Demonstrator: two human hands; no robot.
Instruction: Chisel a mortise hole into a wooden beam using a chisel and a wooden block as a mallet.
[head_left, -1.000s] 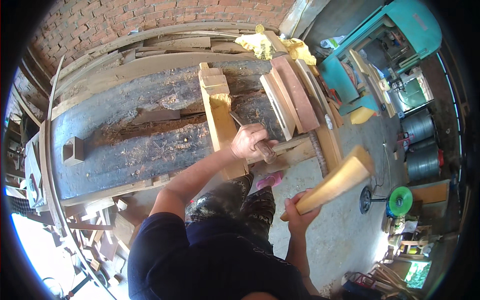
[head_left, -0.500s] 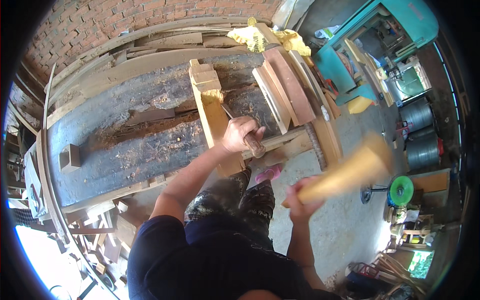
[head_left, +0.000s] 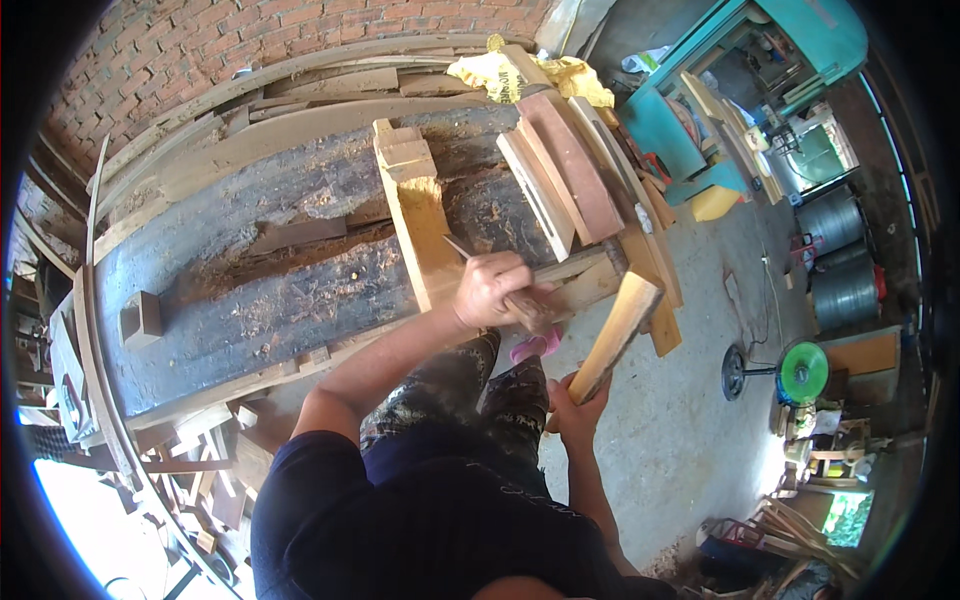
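Observation:
My left hand (head_left: 492, 286) is wrapped round a chisel (head_left: 531, 315). Its thin blade reaches up and left over the yellowish timber block (head_left: 420, 228), but whether the tip touches the wood I cannot tell. The block lies crosswise on the dark, worn slab bench (head_left: 300, 290), with a rough cut hollow near its stepped far end. In my right hand (head_left: 578, 404) a wooden mallet (head_left: 620, 325), club-shaped and pale, is gripped by its lower end. The mallet tilts up to the right, apart from the chisel handle.
Stacked boards (head_left: 570, 165) lie on the bench's right side. A small wooden block (head_left: 140, 320) sits at the left. Offcuts (head_left: 215, 470) are heaped on the floor below. Right stand a green fan (head_left: 802, 372), metal drums (head_left: 838, 300) and a teal machine (head_left: 665, 130).
The chisel has come away from the hollow, toward me and slightly right. My right hand has brought the mallet left, closer to the chisel handle.

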